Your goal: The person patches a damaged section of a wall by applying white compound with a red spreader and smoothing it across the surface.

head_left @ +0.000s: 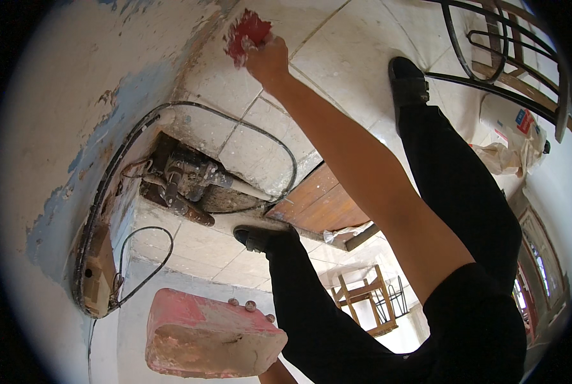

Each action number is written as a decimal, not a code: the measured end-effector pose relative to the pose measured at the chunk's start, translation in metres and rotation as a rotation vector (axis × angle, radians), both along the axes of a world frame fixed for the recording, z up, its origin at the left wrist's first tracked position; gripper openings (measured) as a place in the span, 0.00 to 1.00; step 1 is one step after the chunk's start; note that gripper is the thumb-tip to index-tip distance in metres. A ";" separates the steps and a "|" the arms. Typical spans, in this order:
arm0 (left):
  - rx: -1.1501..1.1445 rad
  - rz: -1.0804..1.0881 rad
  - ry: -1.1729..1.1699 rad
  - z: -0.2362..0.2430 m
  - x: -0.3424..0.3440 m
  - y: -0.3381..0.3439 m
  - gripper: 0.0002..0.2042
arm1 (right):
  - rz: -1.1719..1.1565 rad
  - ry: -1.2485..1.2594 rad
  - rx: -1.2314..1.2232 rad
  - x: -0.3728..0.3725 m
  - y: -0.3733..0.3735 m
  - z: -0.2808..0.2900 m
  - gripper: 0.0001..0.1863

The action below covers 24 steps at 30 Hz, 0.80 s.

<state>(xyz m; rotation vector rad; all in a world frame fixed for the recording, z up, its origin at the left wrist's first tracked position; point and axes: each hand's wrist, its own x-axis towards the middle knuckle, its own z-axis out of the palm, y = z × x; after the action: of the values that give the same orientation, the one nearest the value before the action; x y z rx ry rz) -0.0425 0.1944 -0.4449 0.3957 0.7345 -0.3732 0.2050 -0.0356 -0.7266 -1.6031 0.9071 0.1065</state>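
My right hand (268, 59) reaches out at the top, its fingers closed on a red piece with ragged, white-smeared edges (243, 37). The kind of this piece is unclear. It is over the pale floor tiles near the foot of the peeling wall; whether it touches them I cannot tell. Low at the left I hold a pink tub (215, 345), its inside coated with dried, sandy-coloured residue. Dusty fingertips of my left hand (250, 306) curl over its rim, and the tub hides the rest of that hand.
An opening in the floor (199, 182) exposes grey pipes, with a black cable (290, 150) looping around it. A brown wooden board (321, 198) lies beside it. Metal-framed furniture (509, 83) and a white bag (506, 121) stand right; a wooden stool (366, 297) is below.
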 end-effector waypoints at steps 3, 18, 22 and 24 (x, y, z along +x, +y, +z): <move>-0.039 0.055 0.021 -0.005 -0.003 0.000 0.27 | -0.133 -0.207 0.254 0.019 -0.003 -0.023 0.07; -0.015 0.043 0.023 -0.003 -0.004 0.012 0.28 | -0.018 -0.449 0.249 0.013 0.032 0.012 0.07; -0.014 0.050 0.023 -0.005 -0.009 0.011 0.29 | 0.011 -0.397 0.281 0.011 0.045 0.008 0.07; -0.008 0.044 0.025 -0.003 -0.012 0.013 0.29 | -0.004 -0.503 0.208 0.010 0.053 0.014 0.06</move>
<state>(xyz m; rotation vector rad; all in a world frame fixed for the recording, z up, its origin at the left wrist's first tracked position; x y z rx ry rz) -0.0547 0.2076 -0.4480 0.3671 0.7647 -0.3404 0.2152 0.0174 -0.7124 -1.3458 0.4897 -0.1935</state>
